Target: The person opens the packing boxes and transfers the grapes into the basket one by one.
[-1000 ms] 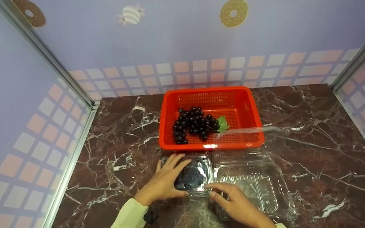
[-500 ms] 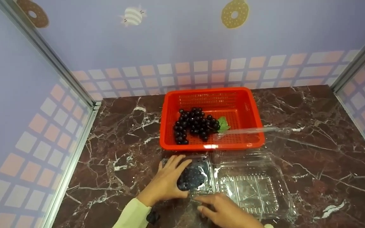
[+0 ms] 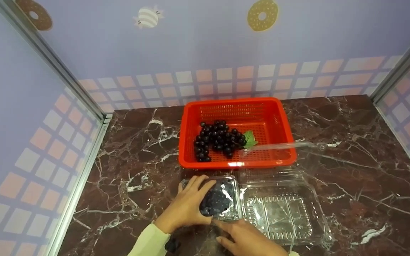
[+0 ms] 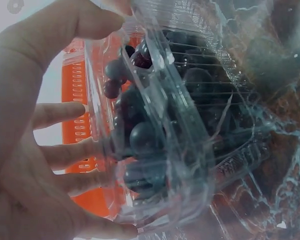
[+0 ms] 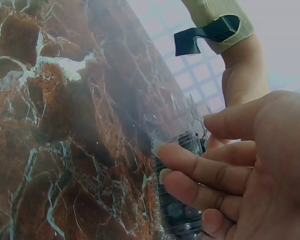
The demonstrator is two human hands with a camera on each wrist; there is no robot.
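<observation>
A clear plastic clamshell box (image 3: 222, 199) of dark grapes lies on the marble counter, its lid down over the fruit. My left hand (image 3: 187, 206) rests across its left side, fingers spread and nearly straight, thumb by the near edge. In the left wrist view, the fingers touch the box's clear wall and dark grapes (image 4: 145, 137) show through. My right hand (image 3: 244, 238) is by the box's near edge, its index fingertip close to the left thumb. Its fingers (image 5: 185, 190) are loosely bent with nothing between them; whether they touch the plastic, I cannot tell.
A red basket (image 3: 233, 165) holding a dark grape bunch (image 3: 219, 138) and a green leaf (image 3: 250, 139) stands behind the box. To the right is a second clear container (image 3: 283, 213), its raised lid overlapping the basket in view. Patterned panels (image 3: 205, 42) enclose the counter.
My right hand has moved left and nearer to me along the box's front edge, from its right corner towards the left thumb. The left hand and the box have hardly moved.
</observation>
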